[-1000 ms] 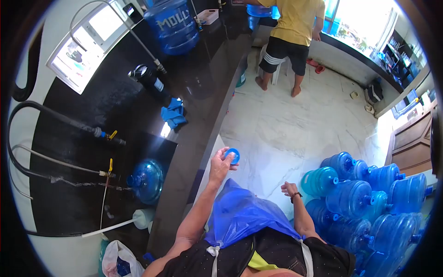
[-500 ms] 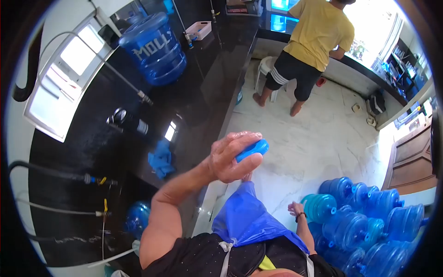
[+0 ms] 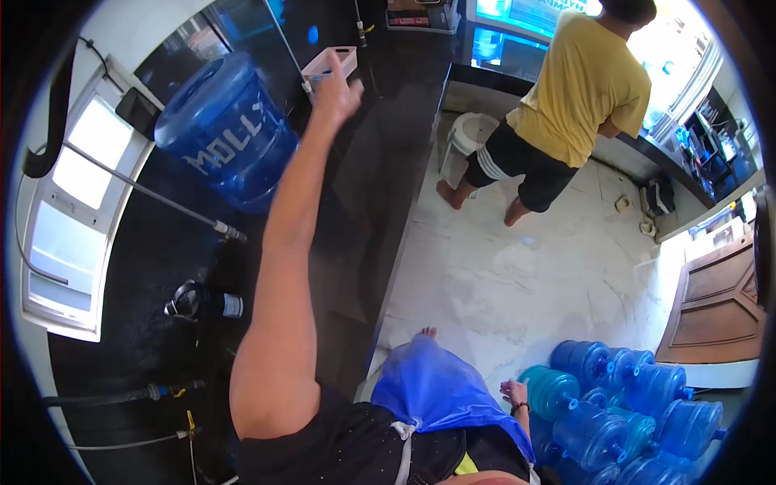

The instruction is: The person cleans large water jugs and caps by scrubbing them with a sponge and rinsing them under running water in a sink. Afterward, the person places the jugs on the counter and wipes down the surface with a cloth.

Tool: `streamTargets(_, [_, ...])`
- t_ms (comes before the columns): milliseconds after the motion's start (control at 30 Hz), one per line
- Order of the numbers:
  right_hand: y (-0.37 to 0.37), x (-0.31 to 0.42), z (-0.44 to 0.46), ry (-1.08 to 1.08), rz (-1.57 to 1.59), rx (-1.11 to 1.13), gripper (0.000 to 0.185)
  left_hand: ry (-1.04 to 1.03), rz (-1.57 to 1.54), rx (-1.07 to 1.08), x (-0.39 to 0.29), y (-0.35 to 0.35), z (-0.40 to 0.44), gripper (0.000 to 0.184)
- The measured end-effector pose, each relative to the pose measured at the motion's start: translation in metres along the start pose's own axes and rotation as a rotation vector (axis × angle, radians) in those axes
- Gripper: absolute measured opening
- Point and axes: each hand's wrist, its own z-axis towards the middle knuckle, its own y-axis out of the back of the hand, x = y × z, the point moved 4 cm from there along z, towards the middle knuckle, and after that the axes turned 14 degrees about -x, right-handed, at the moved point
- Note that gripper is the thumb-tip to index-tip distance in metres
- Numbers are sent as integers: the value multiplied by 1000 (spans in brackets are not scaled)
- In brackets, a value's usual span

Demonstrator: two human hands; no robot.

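My left hand (image 3: pixel 336 95) reaches far out over the dark counter with a finger extended and holds nothing. Just beyond it is a pale pink basket (image 3: pixel 343 63), partly covered by the hand. A small rounded blue object (image 3: pixel 314 35) shows past the fingertips, apparently in the air; its kind is unclear. Beside my left forearm stands a large blue water jug (image 3: pixel 234 137) lettered "MOLLY". My right hand (image 3: pixel 514 393), a dark band at its wrist, hangs low with fingers apart, close to a teal water jug (image 3: pixel 551 391). I cannot tell whether they touch.
Several blue water jugs (image 3: pixel 588 435) lie stacked at lower right. A person in a yellow shirt (image 3: pixel 570 89) stands at the far counter near a white stool (image 3: pixel 471 133). Hoses with valves (image 3: pixel 190 424) and a dark cylindrical item (image 3: pixel 202 303) are at left.
My left hand has swung forward and left from above the floor to near the basket, letting go of the rounded blue object. My view has shifted; my right hand stays low.
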Motion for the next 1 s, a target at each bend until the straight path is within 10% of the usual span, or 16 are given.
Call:
streamTargets(167, [-20,6,2,-40,-73,63,36,-189,-442,432,-31,-12,-202,17])
streamTargets(433, [-34,32,48,133,-291,230,36,378,-552,556,-60,175,-368,23])
streamTargets(867, [-83,-17,28,720,-536,567,20,631,113,316,-35,460,-673,18])
streamTargets(1000, [-72,-82,-10,779,-605,558,18,656,391,82,-16,507,-720,61])
